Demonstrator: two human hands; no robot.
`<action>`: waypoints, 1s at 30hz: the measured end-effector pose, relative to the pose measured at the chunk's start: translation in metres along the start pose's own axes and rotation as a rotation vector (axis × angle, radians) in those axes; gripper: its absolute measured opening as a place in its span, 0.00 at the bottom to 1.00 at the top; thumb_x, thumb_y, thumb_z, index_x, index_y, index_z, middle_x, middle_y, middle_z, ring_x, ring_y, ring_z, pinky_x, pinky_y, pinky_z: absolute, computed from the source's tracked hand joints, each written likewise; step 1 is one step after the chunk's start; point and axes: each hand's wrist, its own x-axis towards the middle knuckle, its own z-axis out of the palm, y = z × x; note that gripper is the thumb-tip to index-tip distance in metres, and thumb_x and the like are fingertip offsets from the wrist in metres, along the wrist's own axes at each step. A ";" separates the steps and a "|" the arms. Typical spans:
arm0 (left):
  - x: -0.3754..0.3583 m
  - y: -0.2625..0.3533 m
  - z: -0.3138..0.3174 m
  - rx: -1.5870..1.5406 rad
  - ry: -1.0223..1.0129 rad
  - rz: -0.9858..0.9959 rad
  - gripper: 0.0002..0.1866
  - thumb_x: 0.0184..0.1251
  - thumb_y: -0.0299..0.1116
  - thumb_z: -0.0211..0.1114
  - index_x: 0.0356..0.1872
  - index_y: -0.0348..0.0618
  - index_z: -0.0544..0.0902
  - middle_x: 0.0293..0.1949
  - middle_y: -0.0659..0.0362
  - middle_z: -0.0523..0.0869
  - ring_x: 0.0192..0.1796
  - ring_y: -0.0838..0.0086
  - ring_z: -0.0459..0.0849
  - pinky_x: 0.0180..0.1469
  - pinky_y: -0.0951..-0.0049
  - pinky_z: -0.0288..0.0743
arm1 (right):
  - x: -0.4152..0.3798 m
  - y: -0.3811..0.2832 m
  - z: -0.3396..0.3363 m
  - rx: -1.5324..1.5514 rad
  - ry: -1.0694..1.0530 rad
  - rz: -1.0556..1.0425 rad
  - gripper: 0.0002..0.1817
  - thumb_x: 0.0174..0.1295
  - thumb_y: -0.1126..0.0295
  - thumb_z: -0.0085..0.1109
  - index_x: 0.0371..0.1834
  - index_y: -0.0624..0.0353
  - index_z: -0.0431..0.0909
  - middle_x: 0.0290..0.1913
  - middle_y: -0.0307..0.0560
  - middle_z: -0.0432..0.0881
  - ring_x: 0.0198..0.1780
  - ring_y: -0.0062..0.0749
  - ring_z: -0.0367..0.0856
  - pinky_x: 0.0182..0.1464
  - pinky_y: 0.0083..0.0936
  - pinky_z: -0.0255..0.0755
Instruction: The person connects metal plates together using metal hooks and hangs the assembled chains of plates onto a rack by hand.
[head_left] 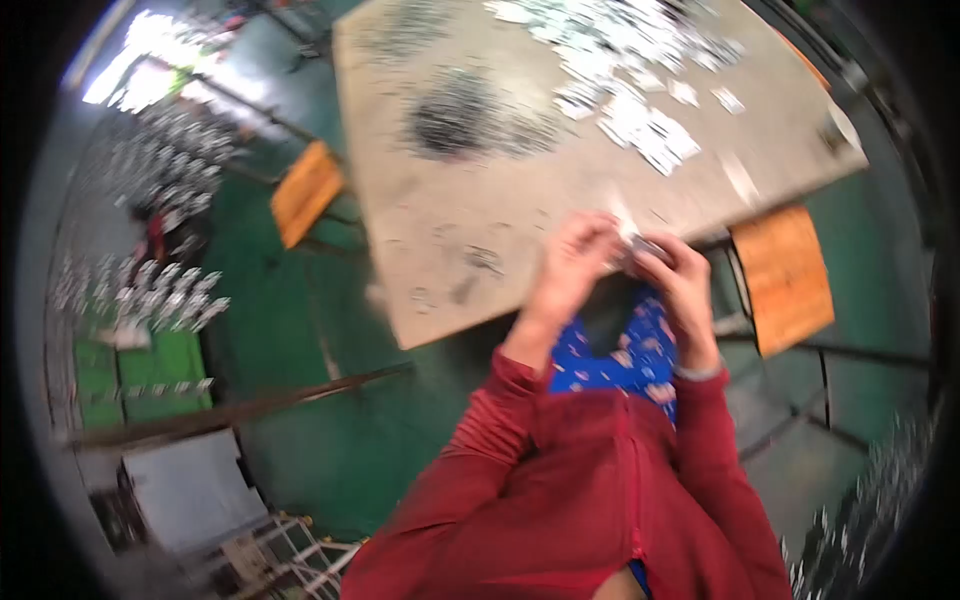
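Note:
Both hands meet just past the near edge of the table [560,190]. My left hand [580,250] has its fingers pinched at the left side of a small pale piece [628,228]. My right hand [680,275] is curled round a small greyish part [640,245] beside that piece. Motion blur hides the exact shape of both. Beyond the hands lies a spread of white flat pieces [650,130]. To the left of them is a dark pile of small parts [450,115].
Small loose parts [482,262] lie near the table's front left. A roll-like object [840,130] stands at the right corner. Wooden stools are at the left [305,193] and right [782,280]. Racks of small metallic parts [150,295] are at the far left.

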 end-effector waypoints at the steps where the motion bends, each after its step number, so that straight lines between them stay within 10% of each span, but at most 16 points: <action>1: 0.000 -0.005 0.001 -0.020 -0.010 0.030 0.06 0.63 0.28 0.63 0.38 0.36 0.81 0.45 0.60 0.78 0.43 0.77 0.79 0.45 0.78 0.75 | -0.003 -0.001 0.002 0.041 -0.016 -0.024 0.14 0.56 0.78 0.60 0.46 0.69 0.78 0.37 0.48 0.83 0.38 0.27 0.82 0.42 0.20 0.76; 7: -0.002 -0.007 -0.001 -0.069 -0.003 -0.168 0.10 0.61 0.34 0.67 0.39 0.40 0.83 0.36 0.65 0.82 0.43 0.82 0.77 0.51 0.80 0.67 | -0.009 0.010 0.005 0.154 -0.034 -0.011 0.13 0.56 0.79 0.61 0.46 0.68 0.78 0.37 0.48 0.84 0.37 0.25 0.82 0.43 0.20 0.76; 30: -0.010 0.020 0.018 0.119 -0.022 0.154 0.05 0.64 0.24 0.60 0.39 0.38 0.80 0.39 0.61 0.83 0.43 0.82 0.78 0.48 0.80 0.73 | 0.048 -0.007 -0.041 -0.404 0.031 -0.288 0.14 0.65 0.74 0.52 0.52 0.65 0.76 0.43 0.46 0.83 0.45 0.25 0.79 0.49 0.21 0.71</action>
